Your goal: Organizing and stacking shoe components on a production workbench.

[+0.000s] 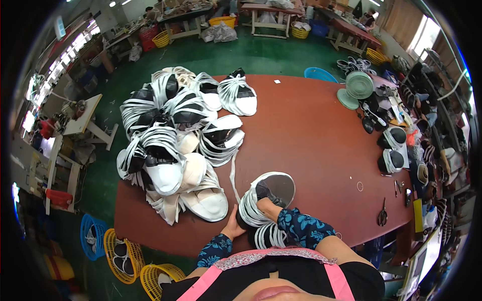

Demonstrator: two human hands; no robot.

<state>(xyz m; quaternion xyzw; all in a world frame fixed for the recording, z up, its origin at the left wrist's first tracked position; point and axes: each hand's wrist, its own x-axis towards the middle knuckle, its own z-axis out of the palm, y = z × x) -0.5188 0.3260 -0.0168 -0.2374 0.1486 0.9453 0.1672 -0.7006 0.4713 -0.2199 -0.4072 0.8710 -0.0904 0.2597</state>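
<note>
At the near edge of the table, a stack of nested shoe uppers (249,206), dark grey and black with white edges, lies in front of me. My left hand (233,227) is closed against its left side, thumb up along the layers. Over its top right part reaches my right hand (269,208), gripping at the opening; its fingertips are partly hidden in the layers. More white-edged pieces (271,236) sit between my forearms and my body. A pale strip (233,175) runs from the stack toward a large heap of bundled black, white and cream shoe uppers (173,128).
The reddish-brown table (311,135) spans the middle. On its right lie scissors (383,213), small tools, two uppers bundles (391,148) and a green fan (359,85). Yellow baskets (123,256) and a blue basket (94,236) stand on the floor at the left. Other worktables stand behind.
</note>
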